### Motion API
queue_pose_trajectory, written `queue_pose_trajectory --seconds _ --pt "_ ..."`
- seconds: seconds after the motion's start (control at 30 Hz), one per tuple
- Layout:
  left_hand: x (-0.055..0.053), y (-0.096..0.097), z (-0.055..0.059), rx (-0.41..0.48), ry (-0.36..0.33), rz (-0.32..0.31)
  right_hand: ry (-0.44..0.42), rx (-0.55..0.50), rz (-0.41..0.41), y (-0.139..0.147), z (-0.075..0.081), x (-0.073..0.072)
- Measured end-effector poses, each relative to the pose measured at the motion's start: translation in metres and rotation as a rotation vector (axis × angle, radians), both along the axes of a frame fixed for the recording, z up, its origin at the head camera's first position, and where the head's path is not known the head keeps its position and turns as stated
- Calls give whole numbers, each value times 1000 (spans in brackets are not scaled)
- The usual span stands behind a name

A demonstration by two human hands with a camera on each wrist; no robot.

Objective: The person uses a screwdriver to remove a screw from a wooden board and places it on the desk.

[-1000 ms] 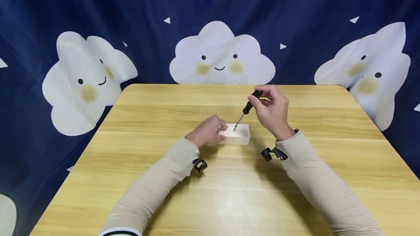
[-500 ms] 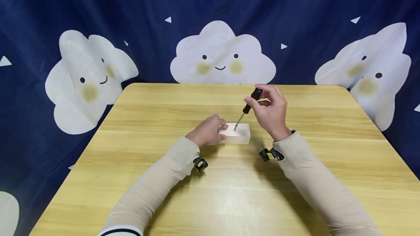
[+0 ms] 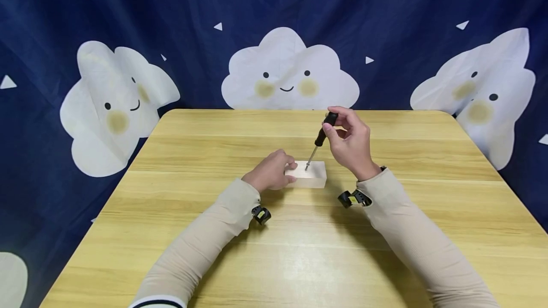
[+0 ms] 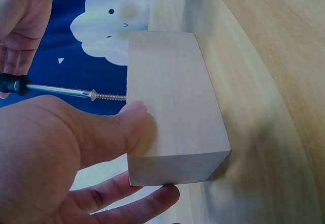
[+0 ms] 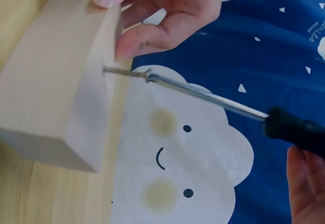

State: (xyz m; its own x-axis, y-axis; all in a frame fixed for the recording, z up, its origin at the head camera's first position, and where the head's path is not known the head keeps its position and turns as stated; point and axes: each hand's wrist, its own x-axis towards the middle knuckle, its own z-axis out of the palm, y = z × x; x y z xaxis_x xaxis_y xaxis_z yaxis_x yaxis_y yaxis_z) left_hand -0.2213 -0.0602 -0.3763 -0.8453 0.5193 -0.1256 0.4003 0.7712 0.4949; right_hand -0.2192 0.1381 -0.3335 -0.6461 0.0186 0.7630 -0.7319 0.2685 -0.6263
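Note:
A pale wooden block [image 3: 316, 175] lies on the table, gripped at its left end by my left hand [image 3: 270, 171]. In the left wrist view the thumb [image 4: 133, 125] presses on the block's side. A screw [image 5: 124, 72] stands in the block's top face, much of its thread showing. The metal tip of a black-handled screwdriver [image 3: 324, 132] meets the screw's head, its shaft leaning up to the right. My right hand [image 3: 352, 144] holds the screwdriver's handle between thumb and fingers.
The light wooden table [image 3: 282, 260] reaches back to a dark blue curtain [image 3: 192, 4] printed with white clouds. A small black camera [image 3: 262, 215] sits on the left wrist, another camera [image 3: 346, 199] on the right.
My right hand and the screwdriver handle have shifted slightly left, and the thumb and fingers have moved on the handle. The screwdriver stands a little steeper. The left hand and block stay put.

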Motion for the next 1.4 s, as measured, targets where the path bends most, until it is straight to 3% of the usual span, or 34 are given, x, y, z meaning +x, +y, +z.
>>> queue_pose_trajectory --seconds 0.3,0.57,0.97,1.1,1.33,1.4 --pt "-1 0 1 -2 -9 12 36 44 -92 -12 23 20" --pt "-2 1 0 -14 -11 16 23 66 -49 -4 0 0" --pt "-1 1 -1 -2 -12 -1 127 31 -155 -8 -12 -1" --pt "-2 1 -1 -1 -12 -2 138 37 -135 -9 -11 0" --pt "-1 -1 -1 -6 -7 8 120 94 -16 -8 -11 -3" --pt "-1 -1 -1 -1 -5 5 117 104 -21 -7 -11 -2"
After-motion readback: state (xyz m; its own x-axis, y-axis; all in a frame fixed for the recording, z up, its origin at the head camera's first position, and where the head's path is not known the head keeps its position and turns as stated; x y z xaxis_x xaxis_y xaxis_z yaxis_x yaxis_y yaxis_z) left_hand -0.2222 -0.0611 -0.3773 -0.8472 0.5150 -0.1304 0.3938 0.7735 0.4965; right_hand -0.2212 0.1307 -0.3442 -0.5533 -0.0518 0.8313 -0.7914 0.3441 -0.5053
